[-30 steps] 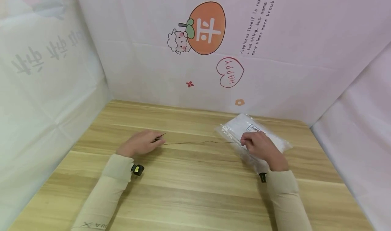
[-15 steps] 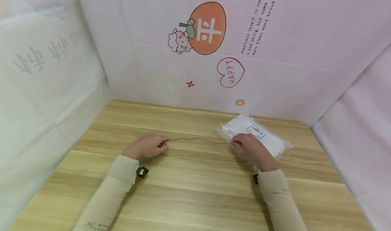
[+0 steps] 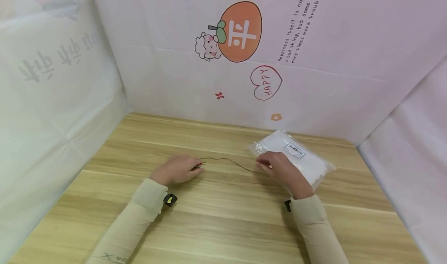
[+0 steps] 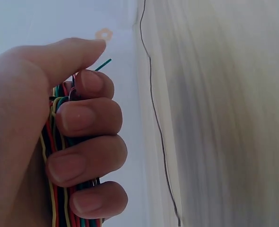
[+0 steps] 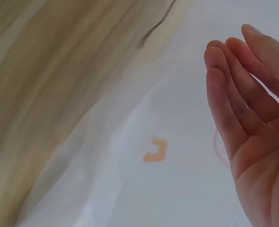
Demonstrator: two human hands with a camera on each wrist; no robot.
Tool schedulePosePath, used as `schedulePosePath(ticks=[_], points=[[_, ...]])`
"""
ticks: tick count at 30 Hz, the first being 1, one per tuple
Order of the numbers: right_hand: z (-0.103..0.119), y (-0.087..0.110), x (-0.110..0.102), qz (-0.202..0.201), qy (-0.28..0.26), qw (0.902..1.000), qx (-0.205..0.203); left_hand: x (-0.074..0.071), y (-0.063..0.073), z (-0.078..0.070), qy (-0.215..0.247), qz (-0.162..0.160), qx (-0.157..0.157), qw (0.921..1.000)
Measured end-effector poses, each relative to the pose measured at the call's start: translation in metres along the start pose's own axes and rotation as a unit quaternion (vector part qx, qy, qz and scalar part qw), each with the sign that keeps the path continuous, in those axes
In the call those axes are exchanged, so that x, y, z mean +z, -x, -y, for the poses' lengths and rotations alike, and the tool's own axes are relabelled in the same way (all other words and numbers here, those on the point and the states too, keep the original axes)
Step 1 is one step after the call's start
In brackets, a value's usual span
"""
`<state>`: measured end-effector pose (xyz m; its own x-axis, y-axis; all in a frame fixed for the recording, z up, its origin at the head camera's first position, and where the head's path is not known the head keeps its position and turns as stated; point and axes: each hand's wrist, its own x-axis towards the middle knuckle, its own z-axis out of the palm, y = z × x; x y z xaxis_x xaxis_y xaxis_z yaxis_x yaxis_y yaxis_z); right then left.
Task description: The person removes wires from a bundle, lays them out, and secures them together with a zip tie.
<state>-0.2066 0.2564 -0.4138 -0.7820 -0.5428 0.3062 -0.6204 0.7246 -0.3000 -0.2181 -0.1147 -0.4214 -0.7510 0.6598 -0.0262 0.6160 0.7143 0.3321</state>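
My left hand (image 3: 177, 169) grips a bundle of thin coloured wires, and the left wrist view shows its fingers curled round the bundle (image 4: 64, 208) of red, yellow, green and black strands. A short green wire end (image 4: 104, 65) sticks out past the forefinger. One thin dark wire (image 3: 227, 159) runs in a loose curve over the table between the hands. Its far end lies near my right hand (image 3: 281, 172), which is relaxed, with bent fingers and nothing between them. In the right wrist view that wire's end (image 5: 151, 35) is apart from the fingers.
Beside the right hand lies a clear plastic bag (image 3: 307, 157) with white contents and a barcode label (image 3: 295, 150). The wooden table (image 3: 209, 217) meets a printed white cloth (image 3: 167, 81) at the back, with more cloth at both sides.
Both hands have moved closer together. The wire, earlier stretched nearly straight between them, has slackened into a curve, and the right hand has let go of its end.
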Motion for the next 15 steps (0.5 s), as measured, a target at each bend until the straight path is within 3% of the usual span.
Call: schedulePosePath(ticks=[7, 15], points=[[0.025, -0.012, 0.007, -0.018, 0.0, 0.9967, -0.079, 0.002, -0.015, -0.024, 0.007, 0.007, 0.028, 0.9996], [0.056, -0.018, 0.013, -0.02, 0.004, 0.9925, -0.121, 0.004, -0.033, -0.053, -0.001, 0.009, 0.066, 0.9978]])
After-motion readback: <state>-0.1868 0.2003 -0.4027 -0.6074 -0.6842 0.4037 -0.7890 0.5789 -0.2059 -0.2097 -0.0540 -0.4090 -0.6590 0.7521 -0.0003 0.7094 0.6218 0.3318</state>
